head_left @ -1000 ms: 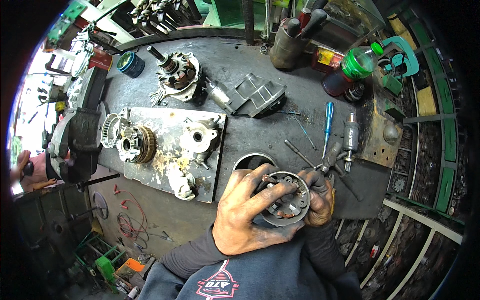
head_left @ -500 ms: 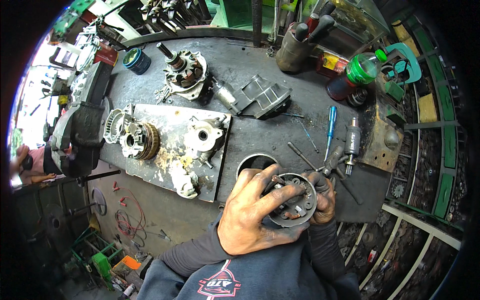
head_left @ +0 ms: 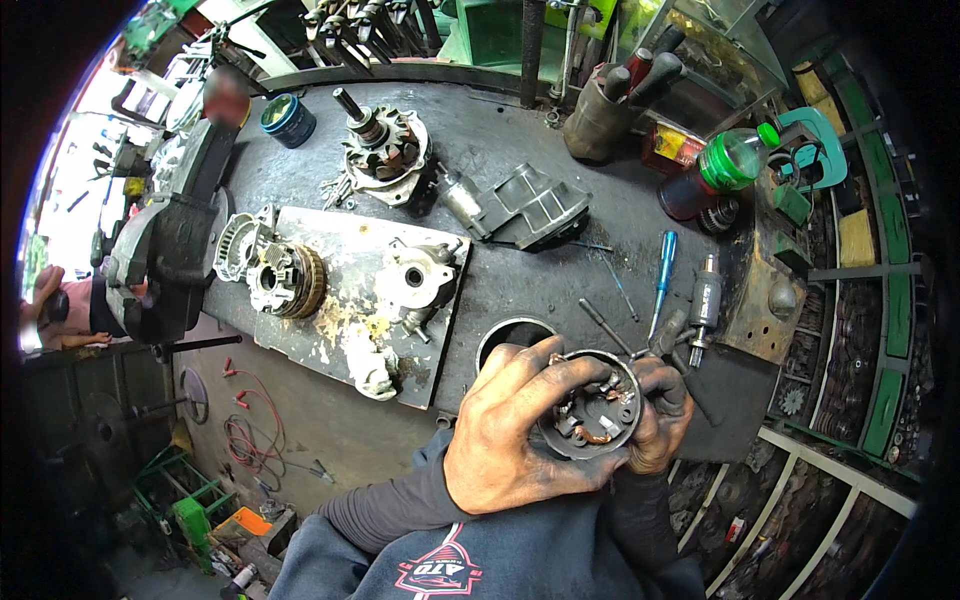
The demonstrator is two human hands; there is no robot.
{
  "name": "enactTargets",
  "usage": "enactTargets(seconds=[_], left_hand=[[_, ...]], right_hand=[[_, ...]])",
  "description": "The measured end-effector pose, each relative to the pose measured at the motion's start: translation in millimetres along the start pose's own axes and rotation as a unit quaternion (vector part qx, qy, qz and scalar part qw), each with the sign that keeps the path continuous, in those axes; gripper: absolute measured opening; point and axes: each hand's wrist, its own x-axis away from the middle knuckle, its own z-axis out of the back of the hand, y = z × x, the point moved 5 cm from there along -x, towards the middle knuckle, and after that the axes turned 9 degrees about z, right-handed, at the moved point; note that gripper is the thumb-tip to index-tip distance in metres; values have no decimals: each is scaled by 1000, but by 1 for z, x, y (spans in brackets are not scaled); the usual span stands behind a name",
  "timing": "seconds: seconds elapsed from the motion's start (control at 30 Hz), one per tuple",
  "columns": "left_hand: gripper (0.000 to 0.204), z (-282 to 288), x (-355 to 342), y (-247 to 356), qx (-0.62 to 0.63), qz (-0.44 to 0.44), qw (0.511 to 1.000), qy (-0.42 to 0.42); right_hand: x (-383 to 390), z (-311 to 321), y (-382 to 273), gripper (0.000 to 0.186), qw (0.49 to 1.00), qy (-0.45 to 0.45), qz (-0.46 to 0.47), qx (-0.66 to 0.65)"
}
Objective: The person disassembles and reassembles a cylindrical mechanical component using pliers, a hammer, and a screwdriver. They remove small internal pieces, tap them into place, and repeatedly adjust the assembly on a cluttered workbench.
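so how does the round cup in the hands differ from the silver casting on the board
The round cup is held in the left hand and right hand; the silver casting lies on the board. The cup is darker grey, the casting paler. The cup's open face shows copper-coloured bits inside; the casting shows a dark round hole. Both look metal.

Dk workbench (head_left: 490, 130), grey flr (head_left: 335, 420) below; green-framed shelving (head_left: 893, 315) on R; v. bright lt (head_left: 72, 165) at far L.
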Motion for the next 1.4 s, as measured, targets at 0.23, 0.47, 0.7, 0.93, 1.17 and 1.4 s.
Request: enactTargets(seconds=[0.23,0.47,0.7,0.93,1.17,1.4], left_hand=[[76,3,-1,4,-21,-15,1000,12],[77,7,1,5,2,-19,1000,-5],[80,5,0,4,18,-26,999,-1],[84,4,0,1,34,15,999,-12],[85,3,-1,0,71,1,997,4],[85,4,-3,3,76,-32,997,5]], right_hand=[[4,-3,7,33,964,-5,-154,-214],[8,1,10,38,943,-44,-234,-231],[2,-4,13,34,945,-59,-208,-245],[0,-3,10,32,979,-42,-114,-166],[1,-2,3,32,993,-18,-49,-103],[1,-6,7,32,968,-6,-153,-198]])
